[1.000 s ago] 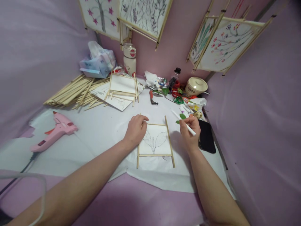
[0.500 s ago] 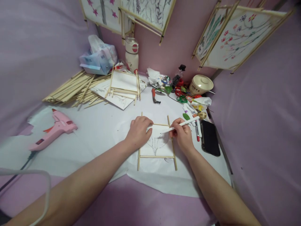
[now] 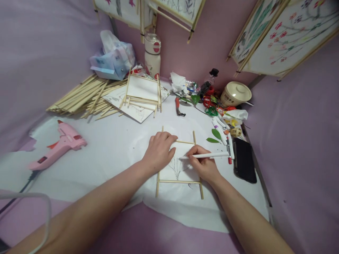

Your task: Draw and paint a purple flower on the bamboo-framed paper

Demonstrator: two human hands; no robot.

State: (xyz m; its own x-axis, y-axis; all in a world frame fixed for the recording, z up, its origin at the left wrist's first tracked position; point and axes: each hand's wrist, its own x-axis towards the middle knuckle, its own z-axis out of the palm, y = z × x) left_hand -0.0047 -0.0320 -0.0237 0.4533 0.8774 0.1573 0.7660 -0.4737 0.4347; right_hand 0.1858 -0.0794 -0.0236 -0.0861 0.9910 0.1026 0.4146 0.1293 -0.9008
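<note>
My right hand pinches the pen, brought from beside the drawing to its middle, so sketching seems underway; my left hand lies flat, fingers loose, across the frame.

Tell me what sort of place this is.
Probably a small craft corner: there's a glue gun, a heap of sticks, and stick-framed pictures hanging by the wall. The right hand holds a pen at a drawing.

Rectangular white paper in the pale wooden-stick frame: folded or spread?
Spread: the paper lies flat within the frame, dark drawn lines visible; left hand covers part.
</note>
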